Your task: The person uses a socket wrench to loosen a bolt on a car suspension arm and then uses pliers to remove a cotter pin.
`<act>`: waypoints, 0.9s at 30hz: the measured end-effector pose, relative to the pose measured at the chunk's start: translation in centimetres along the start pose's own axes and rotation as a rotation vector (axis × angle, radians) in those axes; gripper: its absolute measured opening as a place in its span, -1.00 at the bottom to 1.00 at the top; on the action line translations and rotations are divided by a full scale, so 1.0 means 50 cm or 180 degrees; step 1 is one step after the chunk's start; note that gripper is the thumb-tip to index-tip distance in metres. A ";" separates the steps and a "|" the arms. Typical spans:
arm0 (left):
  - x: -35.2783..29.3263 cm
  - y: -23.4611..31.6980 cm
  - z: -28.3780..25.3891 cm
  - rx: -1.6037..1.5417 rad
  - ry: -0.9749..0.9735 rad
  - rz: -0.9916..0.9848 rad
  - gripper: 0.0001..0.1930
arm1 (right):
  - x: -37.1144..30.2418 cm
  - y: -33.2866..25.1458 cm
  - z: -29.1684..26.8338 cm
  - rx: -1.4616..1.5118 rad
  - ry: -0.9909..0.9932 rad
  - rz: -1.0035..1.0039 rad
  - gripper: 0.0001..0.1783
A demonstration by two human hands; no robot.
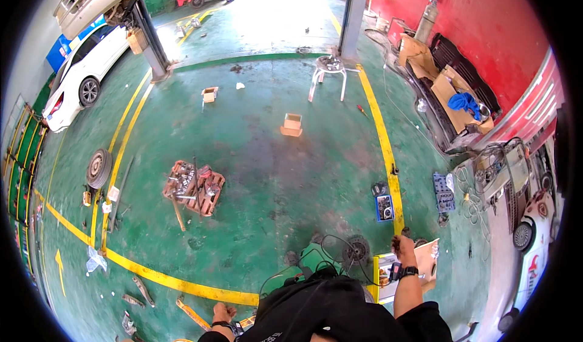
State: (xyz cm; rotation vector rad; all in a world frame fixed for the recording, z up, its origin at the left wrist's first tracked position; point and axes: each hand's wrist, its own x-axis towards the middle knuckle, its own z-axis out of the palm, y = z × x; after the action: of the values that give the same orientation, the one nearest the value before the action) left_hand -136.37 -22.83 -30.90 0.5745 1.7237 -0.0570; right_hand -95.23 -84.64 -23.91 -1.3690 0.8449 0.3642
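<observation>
My right hand [403,249] reaches forward over an open yellow-edged cardboard box [384,285]. Its fingers are darkened with grime and curl closed; a small dark part [405,231] shows at the fingertips, too small to name. My left hand [224,313] hangs low by my side, fingers curled in, with nothing showing in it. Beside it on the floor lies an orange bar-like tool [193,313]. Just ahead of my body stands a dark round hub-like part [356,249], with a black cable looping near it.
A blue case of parts [384,208] and a blue socket tray [444,192] lie to the right. A reddish tray of tools [209,190], a wheel [99,168] and an open carton [291,124] sit on the green floor. A stool [330,65] stands near a lift post [354,20].
</observation>
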 end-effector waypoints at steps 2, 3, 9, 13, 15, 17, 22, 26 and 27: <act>0.026 -0.041 -0.031 -0.0269 -0.0255 -0.0097 -0.79 | -0.015 -0.039 0.065 -0.0074 -0.0022 0.0069 -0.86; 0.031 -0.055 -0.026 -0.0262 -0.0121 -0.0075 -0.80 | -0.018 -0.054 0.087 -0.0113 -0.0035 0.0087 -0.86; 0.062 -0.049 0.007 -0.0248 0.0261 -0.0093 -0.77 | 0.049 -0.087 0.130 -0.0005 -0.0307 0.0136 -0.85; -0.041 0.022 0.098 -0.0015 0.0021 0.0429 -0.78 | 0.102 -0.127 0.122 0.0163 -0.0265 0.0253 -0.86; -0.056 0.073 0.148 -0.0206 0.0018 0.0334 -0.77 | 0.140 -0.136 0.098 0.0317 -0.0286 0.0281 -0.86; -0.091 0.116 0.222 -0.0159 -0.0269 0.0627 -0.81 | 0.204 -0.135 0.054 0.0634 -0.0182 0.0453 -0.86; -0.110 0.158 0.288 -0.0339 -0.0247 0.0695 -0.79 | 0.308 -0.140 0.045 0.0790 -0.0069 0.0865 -0.82; -0.062 0.130 0.246 -0.0516 -0.0491 0.0352 -0.76 | 0.306 -0.174 0.086 0.0841 -0.0131 0.0774 -0.84; -0.057 0.114 0.239 -0.0619 -0.0596 0.0258 -0.75 | 0.309 -0.180 0.088 0.0781 -0.0057 0.0799 -0.84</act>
State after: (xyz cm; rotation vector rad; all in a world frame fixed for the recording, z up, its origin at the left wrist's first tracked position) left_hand -122.90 -22.92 -29.63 0.4786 1.5027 0.1102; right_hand -77.46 -85.99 -28.62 -1.0340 1.0149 0.4498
